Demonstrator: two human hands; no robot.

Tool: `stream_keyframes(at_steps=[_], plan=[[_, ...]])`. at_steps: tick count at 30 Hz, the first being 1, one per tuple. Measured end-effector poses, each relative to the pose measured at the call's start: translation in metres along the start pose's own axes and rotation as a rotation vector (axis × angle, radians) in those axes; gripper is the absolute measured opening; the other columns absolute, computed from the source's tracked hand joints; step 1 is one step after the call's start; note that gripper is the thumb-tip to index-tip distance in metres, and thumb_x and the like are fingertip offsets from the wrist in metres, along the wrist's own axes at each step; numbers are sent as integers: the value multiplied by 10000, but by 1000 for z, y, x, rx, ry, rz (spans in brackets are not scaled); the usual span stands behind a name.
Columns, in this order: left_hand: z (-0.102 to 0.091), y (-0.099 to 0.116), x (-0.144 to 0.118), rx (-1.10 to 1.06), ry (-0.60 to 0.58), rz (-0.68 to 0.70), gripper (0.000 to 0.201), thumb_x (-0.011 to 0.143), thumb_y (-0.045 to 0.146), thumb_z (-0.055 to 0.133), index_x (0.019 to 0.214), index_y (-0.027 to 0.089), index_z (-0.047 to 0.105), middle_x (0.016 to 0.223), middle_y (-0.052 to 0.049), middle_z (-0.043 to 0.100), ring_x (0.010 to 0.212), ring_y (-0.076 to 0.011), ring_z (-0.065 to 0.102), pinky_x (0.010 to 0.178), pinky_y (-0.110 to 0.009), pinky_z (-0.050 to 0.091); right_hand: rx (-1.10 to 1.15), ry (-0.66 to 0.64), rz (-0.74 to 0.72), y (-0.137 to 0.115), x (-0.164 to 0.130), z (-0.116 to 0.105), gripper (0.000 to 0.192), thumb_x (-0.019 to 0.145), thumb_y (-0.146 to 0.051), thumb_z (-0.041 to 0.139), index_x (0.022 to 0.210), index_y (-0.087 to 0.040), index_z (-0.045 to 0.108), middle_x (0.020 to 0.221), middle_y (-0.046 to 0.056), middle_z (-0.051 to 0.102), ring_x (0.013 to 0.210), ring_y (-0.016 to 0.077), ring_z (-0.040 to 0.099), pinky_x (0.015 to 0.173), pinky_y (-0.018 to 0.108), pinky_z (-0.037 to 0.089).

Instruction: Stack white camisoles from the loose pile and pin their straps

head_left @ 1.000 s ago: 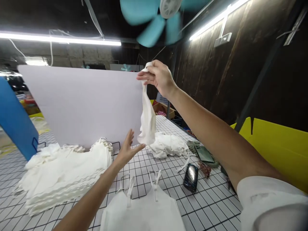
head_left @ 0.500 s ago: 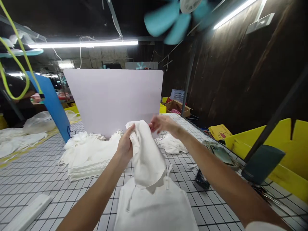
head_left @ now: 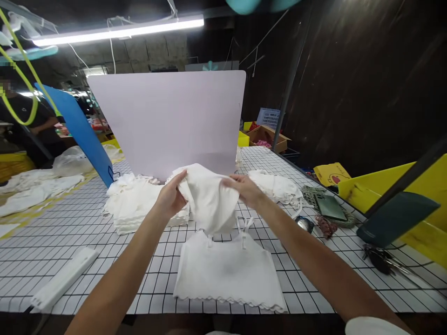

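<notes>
Between both hands hangs a white garment (head_left: 211, 197), lifted above the table. My left hand (head_left: 171, 196) grips its left edge, thumb on top. At its right edge, my right hand (head_left: 245, 190) pinches the cloth, with the fingers slightly blurred. Below it a white camisole (head_left: 228, 272) lies flat, its thin straps pointing away from me and its scalloped hem towards me. A stack of white garments (head_left: 131, 204) lies beyond my left hand. To the right of my right hand is a looser pile of white garments (head_left: 279, 188).
An upright white board (head_left: 167, 121) and a blue board (head_left: 75, 130) stand behind the stacks. A white power strip (head_left: 66, 277) lies front left on the gridded table (head_left: 146, 284). At right are a phone (head_left: 330, 207), a dark green upright object (head_left: 396, 218), keys (head_left: 384, 260) and yellow bins (head_left: 415, 186).
The right hand has moved from beside the garment to a grip on its right edge. The garment is now spread wider between both hands and raised off the camisole. My view has tilted down.
</notes>
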State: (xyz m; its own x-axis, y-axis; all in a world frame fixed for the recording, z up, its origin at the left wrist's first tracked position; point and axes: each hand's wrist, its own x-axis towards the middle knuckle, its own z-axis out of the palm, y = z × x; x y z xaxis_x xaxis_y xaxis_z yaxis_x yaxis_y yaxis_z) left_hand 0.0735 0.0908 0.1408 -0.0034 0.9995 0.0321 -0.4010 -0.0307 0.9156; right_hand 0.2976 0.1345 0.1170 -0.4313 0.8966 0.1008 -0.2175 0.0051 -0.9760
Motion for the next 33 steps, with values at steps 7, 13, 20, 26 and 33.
stream_keyframes(at_steps=[7,13,20,26,33], plan=[[-30,-15,1,98,112,-130,325,715,329,827,930,135,678,843,-77,733,658,-163,680,512,-216,515,162,95,-33,-25,0,-26,282,700,-364,878,811,-166,710,760,7,674,664,112,613,613,224,545],[-19,-48,-12,515,4,306,651,691,295,797,1290,213,555,1353,-124,603,1266,-267,567,982,-351,500,235,51,6,-30,6,3,106,841,-221,750,810,-151,676,767,33,680,690,151,642,620,300,598],[6,-65,-16,557,-182,429,115,801,313,676,793,206,717,847,-65,711,951,-252,658,915,-369,511,262,-16,16,-48,14,20,32,853,-151,721,873,-159,697,792,15,693,664,109,618,614,218,556],[29,-37,-4,328,-32,400,213,789,301,648,625,185,577,619,40,477,582,-89,437,531,-183,378,125,76,5,-50,27,-5,184,814,-277,782,770,-145,661,715,3,642,640,107,586,571,206,513],[38,-28,6,342,-138,222,222,637,298,791,702,166,625,615,44,561,564,-84,492,520,-194,362,105,-57,-12,-41,27,-19,330,711,-366,851,878,-177,639,569,-96,368,451,39,265,381,151,238]])
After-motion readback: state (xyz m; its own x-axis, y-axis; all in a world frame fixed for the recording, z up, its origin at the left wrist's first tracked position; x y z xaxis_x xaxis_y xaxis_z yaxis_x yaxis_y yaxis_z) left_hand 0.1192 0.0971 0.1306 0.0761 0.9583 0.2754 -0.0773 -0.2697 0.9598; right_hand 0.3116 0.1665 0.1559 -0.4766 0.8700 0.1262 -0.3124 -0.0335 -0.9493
